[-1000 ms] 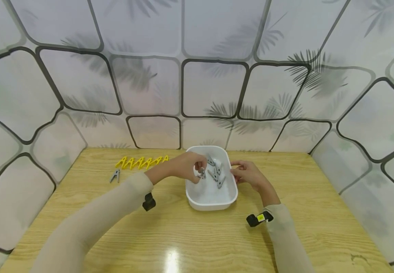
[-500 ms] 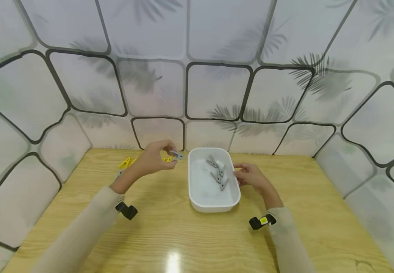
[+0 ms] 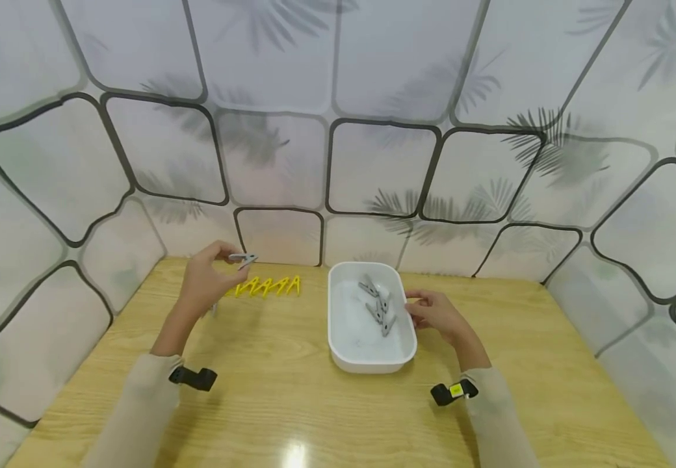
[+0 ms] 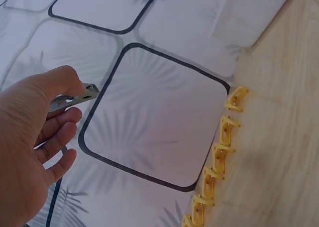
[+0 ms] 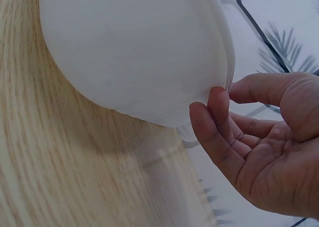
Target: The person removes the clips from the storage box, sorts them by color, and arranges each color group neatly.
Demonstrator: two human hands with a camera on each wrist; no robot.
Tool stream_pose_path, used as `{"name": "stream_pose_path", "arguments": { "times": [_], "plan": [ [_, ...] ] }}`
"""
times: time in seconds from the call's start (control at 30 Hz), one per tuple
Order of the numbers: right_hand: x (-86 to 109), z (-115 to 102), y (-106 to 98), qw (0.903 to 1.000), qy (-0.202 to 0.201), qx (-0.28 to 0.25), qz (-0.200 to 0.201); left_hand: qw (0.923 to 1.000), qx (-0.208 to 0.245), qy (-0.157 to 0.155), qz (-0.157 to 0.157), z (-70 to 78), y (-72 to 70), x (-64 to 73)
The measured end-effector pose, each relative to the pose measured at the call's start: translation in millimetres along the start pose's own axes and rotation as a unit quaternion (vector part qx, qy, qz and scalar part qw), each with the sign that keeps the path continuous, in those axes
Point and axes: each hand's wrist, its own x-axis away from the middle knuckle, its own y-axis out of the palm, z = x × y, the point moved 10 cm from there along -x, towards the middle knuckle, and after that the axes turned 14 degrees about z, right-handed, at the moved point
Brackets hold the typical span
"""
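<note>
Fingers (image 4: 65, 120) of my left hand (image 3: 203, 281) were closed in a pinch, thumb included, on one grey clip (image 3: 246, 258), the rest loosely bent; my right hand (image 3: 439, 314) pinched the rim of the white tub (image 3: 372, 366). A second before, my left was inside that tub; now it had swung leftward with the clip, which hung above the tabletop (image 3: 291, 409) near the row of yellow clips (image 4: 221, 160). By my judgement, that put another grey piece outside the tub and the moving partway along, since four loose grey clips (image 3: 386, 329) lay bunched within. A further grey clip (image 3: 214, 309) showed only partly behind my hand.

The clips looked like hard plastic, the yellow ones standing in slim A-shapes, mine narrow with a small hole near its nose. The tub was smooth and matte, a rounded rectangle with a soft lip. Pale wood grain streaked the tabletop, glossy where light struck it, against a backdrop (image 3: 381, 169) of dark-outlined panels and feathery leaves.
</note>
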Motion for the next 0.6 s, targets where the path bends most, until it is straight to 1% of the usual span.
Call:
{"name": "stream_pose_path", "arguments": {
  "times": [0.13,0.23,0.4,0.5,0.6],
  "plan": [
    [-0.1,4.0,0.1,1.0,0.003,0.0,0.0,0.9991,-0.03,-0.006,0.028,-17.7,-5.6,10.7],
    [-0.6,4.1,-0.1,1.0,0.003,-0.003,0.0,0.9975,-0.055,-0.013,0.043,-28.9,-8.8,19.1],
    [0.3,0.4,1.5,0.9999,-0.006,-0.006,-0.007,0.9946,-0.085,-0.033,0.049,-43.7,-12.8,32.1],
    [0.7,0.7,1.8,1.0,-0.003,-0.007,-0.006,0.9933,-0.098,-0.037,0.05,-51.2,-14.5,38.1],
    [0.3,1.5,1.3,1.0,-0.002,-0.007,-0.005,0.9918,-0.111,-0.031,0.055,-57.9,-15.1,42.0]
  ]
}}
